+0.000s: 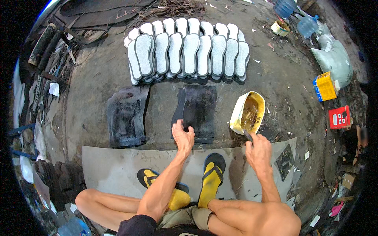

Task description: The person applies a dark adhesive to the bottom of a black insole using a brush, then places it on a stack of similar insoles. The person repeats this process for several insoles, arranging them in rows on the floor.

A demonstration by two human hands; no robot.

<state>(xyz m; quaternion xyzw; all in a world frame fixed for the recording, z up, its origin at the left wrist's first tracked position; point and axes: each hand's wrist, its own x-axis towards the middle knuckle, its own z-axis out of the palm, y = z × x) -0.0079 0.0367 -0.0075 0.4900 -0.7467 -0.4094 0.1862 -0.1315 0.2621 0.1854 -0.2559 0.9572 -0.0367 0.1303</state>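
Note:
My right hand [259, 152] is closed around the dark handle of a brush [248, 136], whose lower end reaches over the near rim into a white tub [235, 118]. Brown, sticky-looking liquid [251, 110] lies in the tub. My left hand [183, 137] rests at the near left part of a stack of black rubber-like sheets [200, 110], thumb and fingers apart, holding nothing that I can see. A sole-shaped curved edge sticks out at that stack's left. Farther left lies a second pile of black sheets [125, 118], its top smeared.
Rows of stacked pale-topped soles [191, 55] stand at the far side. A grey sheet [114, 165] lies under my sandalled feet. On the right are a yellow box [325, 86], a red box [339, 117], a stuffed sack [334, 59] and water jugs [308, 26]. Scraps litter the ground.

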